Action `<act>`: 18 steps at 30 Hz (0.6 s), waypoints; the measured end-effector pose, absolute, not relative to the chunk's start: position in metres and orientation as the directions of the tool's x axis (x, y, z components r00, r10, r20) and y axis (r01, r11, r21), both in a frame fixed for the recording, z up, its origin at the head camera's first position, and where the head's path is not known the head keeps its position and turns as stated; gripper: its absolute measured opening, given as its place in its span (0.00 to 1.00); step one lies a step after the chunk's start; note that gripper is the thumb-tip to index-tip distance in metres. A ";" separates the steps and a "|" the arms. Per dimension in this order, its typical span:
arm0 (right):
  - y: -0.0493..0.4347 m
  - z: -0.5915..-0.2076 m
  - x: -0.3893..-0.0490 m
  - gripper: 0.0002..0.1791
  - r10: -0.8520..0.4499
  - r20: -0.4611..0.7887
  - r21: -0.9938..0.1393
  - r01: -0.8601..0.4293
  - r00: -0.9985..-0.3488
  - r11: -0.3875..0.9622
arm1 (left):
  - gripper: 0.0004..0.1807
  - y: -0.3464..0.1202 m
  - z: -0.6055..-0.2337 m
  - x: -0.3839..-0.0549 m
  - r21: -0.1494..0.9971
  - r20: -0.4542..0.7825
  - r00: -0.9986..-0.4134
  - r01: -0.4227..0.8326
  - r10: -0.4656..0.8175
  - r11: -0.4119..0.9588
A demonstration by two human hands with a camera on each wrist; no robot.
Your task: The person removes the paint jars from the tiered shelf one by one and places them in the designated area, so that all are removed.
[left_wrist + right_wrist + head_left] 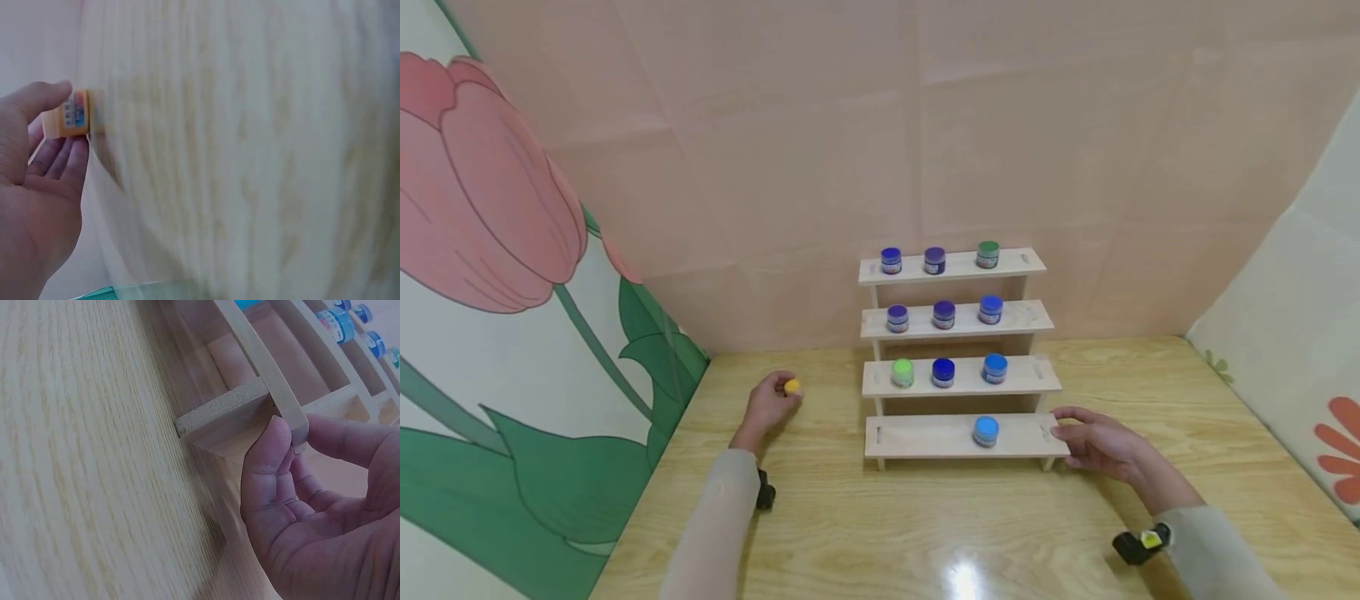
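Note:
My left hand (769, 405) is on the left side of the table, thumb and fingers around a small paint jar (74, 114) with a yellow-orange lid and a printed label. In the left wrist view the jar's end is right at the wood-grain tabletop. My right hand (1101, 444) pinches the right end of the lowest board of a four-step wooden display rack (284, 403). On that board stands one light blue jar (986, 431). The step above carries a light green jar (902, 372), a dark blue jar (943, 372) and a blue jar (995, 367).
On the third step up are two purple jars and a blue jar (990, 309). The top step holds a blue jar (891, 260), a purple jar (934, 260) and a green jar (988, 254). Behind the rack hangs a pink cloth (775, 208); flower-patterned panels flank the table (865, 533).

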State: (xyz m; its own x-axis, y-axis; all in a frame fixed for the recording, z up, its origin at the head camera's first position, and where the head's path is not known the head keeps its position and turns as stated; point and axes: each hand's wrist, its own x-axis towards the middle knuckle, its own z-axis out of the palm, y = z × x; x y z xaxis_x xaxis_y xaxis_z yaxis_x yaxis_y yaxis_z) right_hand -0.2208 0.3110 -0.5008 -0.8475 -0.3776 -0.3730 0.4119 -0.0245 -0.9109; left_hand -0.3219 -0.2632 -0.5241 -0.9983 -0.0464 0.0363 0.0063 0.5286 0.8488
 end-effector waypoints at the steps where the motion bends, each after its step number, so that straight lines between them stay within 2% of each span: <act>1: 0.311 -0.501 -0.221 0.10 -0.377 -0.373 -0.911 0.412 -0.848 -0.024 | 0.25 -0.263 -0.523 -0.322 0.847 0.036 -0.998 0.008 -0.042 0.532; 9: 0.310 -0.500 -0.221 0.11 -0.387 -0.365 -0.914 0.405 -0.847 -0.025 | 0.30 -0.259 -0.505 -0.311 0.847 0.101 -0.995 0.075 -0.021 0.526; 18: 0.312 -0.502 -0.221 0.10 -0.397 -0.360 -0.914 0.405 -0.844 -0.032 | 0.26 -0.238 -0.481 -0.281 0.859 0.217 -0.976 0.202 0.021 0.471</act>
